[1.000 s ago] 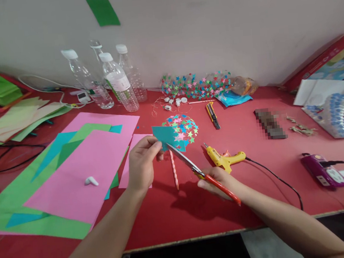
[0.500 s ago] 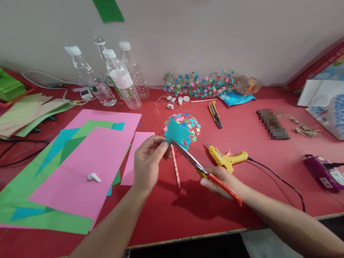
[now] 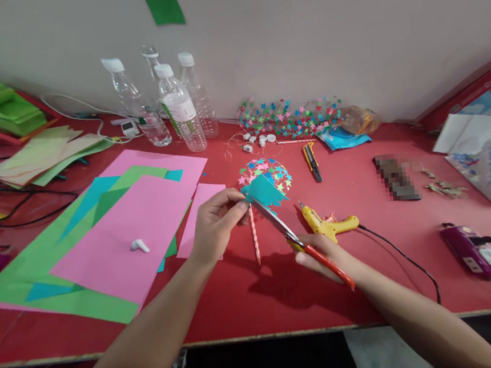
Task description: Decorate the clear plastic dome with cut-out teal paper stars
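Observation:
My left hand (image 3: 220, 223) pinches a small piece of teal paper (image 3: 265, 189) by its left corner, above the table. Red-handled scissors (image 3: 291, 236) are in my right hand (image 3: 320, 253), their blades pointing up and left against the lower edge of the paper near my left fingertips. Under and behind the paper lies a round spread of small coloured paper stars (image 3: 285, 175), partly covered by it. A pink patterned pencil (image 3: 255, 240) rests on the table just below my left fingertips.
Pink and green paper sheets (image 3: 116, 229) with a white earbud (image 3: 140, 246) lie left. Plastic bottles (image 3: 183, 118) stand behind. A yellow glue gun (image 3: 328, 221), a box cutter (image 3: 312, 162) and a star-covered bottle (image 3: 291, 117) lie to the right and back. The red table's front edge (image 3: 263, 337) is near me.
The whole view has shifted slightly, so things appear a little further right. The teal paper has tilted a little between the hands. Both hands keep their hold.

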Motion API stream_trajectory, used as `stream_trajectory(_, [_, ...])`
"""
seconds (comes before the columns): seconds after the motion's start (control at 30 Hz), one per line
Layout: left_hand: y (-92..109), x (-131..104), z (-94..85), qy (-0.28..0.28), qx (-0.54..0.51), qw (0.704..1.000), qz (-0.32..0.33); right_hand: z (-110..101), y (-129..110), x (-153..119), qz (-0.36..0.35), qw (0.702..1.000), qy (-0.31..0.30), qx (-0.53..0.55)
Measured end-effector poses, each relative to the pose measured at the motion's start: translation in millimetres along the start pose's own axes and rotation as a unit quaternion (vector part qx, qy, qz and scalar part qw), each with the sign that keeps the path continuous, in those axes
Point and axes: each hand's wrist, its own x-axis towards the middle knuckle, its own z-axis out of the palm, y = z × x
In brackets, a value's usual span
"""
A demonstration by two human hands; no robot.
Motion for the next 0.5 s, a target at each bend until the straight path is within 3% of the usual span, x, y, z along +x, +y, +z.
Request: stream_trajectory(0.5, [-1.0, 0.2, 0.1, -0.025, -0.045, 0.999, -0.009, -4.3, -0.9, -2.7, -0.005, 1.000, -0.019, -0.008])
